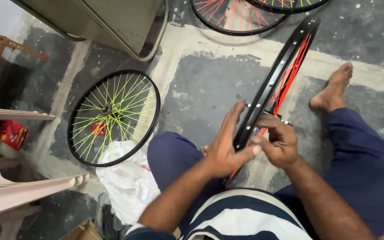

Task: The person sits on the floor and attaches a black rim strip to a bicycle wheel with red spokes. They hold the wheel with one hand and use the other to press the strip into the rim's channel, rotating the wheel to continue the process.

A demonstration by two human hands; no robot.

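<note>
A black bicycle wheel rim [275, 78] with red-orange spokes stands on edge between my knees, tilted up to the right. My left hand [226, 149] presses flat against the rim's near left side, with the thumb across its edge. My right hand [278, 140] is closed on the rim's right side, among the spokes near the hub. My bare right foot [333, 89] rests on the floor beside the rim.
A black wheel with yellow-green spokes [113, 117] leans at left above a white plastic bag [127, 182]. More wheels with red spokes [236, 15] lie at top. A metal cabinet [112, 22] stands at top left, a pale plastic chair [18, 186] at far left.
</note>
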